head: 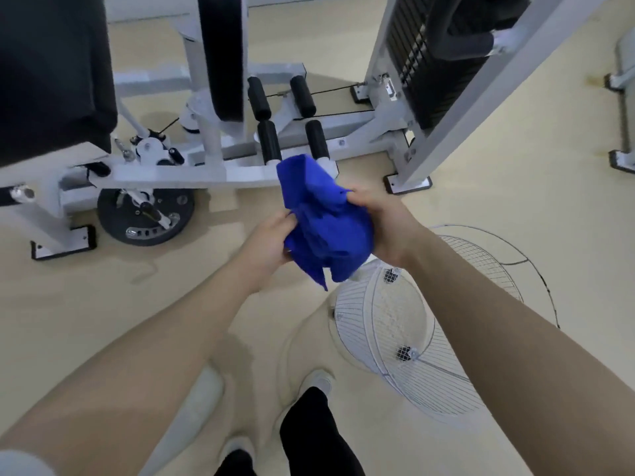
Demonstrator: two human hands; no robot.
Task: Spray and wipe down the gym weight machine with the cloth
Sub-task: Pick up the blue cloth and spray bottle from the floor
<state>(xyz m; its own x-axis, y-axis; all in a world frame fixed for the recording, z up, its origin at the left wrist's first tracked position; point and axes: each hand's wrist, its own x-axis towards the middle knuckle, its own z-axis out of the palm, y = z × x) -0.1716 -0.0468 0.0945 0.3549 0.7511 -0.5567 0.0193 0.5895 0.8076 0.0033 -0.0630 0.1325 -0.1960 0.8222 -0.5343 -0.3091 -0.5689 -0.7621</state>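
Note:
A crumpled bright blue cloth (323, 218) hangs between both of my hands at the middle of the view. My left hand (266, 243) grips its left side and my right hand (381, 225) grips its right side. Beyond the cloth stands the white-framed gym weight machine (178, 171), with black seat pads, black foam rollers (269, 140) and a black weight stack (422, 63) inside a white upright frame. No spray bottle is in view.
A white wire fan guard (385, 324) stands on the beige floor just below my right forearm. A black round weight plate (146, 216) sits on the machine's lower left. Another machine's feet (622, 159) show at the far right. My legs and shoes are at the bottom.

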